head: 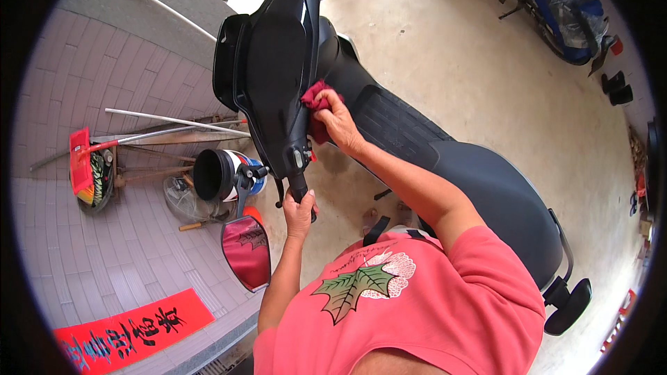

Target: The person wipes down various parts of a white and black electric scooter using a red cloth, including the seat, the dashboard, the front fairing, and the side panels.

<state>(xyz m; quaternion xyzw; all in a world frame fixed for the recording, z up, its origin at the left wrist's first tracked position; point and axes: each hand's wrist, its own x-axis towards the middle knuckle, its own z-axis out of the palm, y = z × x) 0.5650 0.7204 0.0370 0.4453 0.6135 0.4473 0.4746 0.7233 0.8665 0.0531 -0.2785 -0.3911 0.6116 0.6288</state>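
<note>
A black scooter stands before me, its handlebar cover nearest my hands. My left hand is wrapped around the rubber handlebar grip, below the switches. In my right hand is a dark red cloth, bunched under the fingers and pressed against the edge of the cover; part of it hangs below the hand. Beyond that hand lie the ribbed footboard and the dark seat. A rear-view mirror juts out left of my left forearm and reflects a pink shirt.
Along the tiled wall are a bucket, a red-headed pole tool, white poles and wooden pieces. A red paper banner bears writing. Another two-wheeler with a blue cover and black boots are across the floor.
</note>
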